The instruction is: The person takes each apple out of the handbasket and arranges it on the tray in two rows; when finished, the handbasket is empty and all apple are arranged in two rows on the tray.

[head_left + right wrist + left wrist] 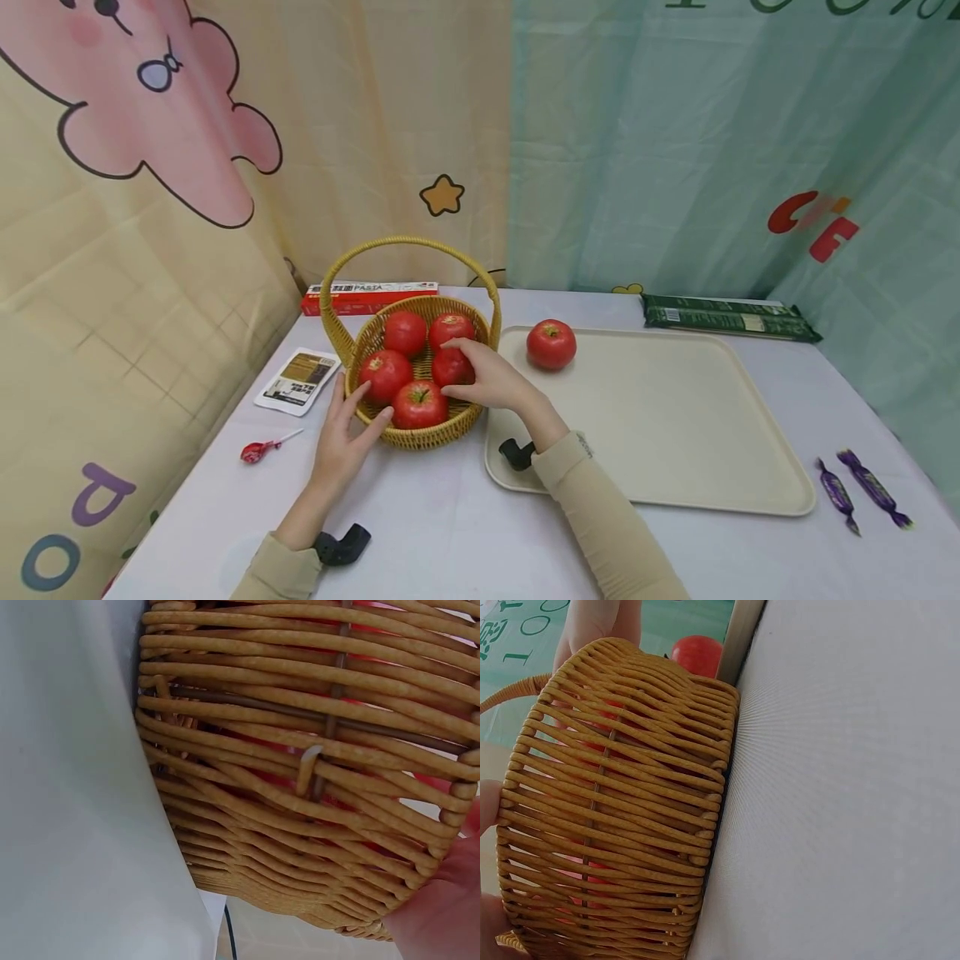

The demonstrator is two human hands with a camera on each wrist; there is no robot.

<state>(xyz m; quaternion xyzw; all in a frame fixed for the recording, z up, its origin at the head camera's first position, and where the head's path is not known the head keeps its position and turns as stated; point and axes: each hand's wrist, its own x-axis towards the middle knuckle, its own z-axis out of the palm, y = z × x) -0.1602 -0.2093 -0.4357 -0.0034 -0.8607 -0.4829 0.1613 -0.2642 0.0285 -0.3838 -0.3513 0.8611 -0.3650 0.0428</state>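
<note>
A yellow woven basket with a tall handle holds several red apples. My right hand reaches over the basket's right rim, with thumb and fingers around an apple on that side. At the front left of the basket is my left hand, its fingers spread and fingertips right at the rim, near another apple. In the left wrist view the basket's woven side hides most of the fruit. The right wrist view shows the weave close up, with part of my right hand beside the rim.
Right of the basket lies a beige tray with one apple at its back left. A red pasta box lies behind the basket; a white packet and lollipop lie left. Green packages and purple-wrapped candies flank the tray.
</note>
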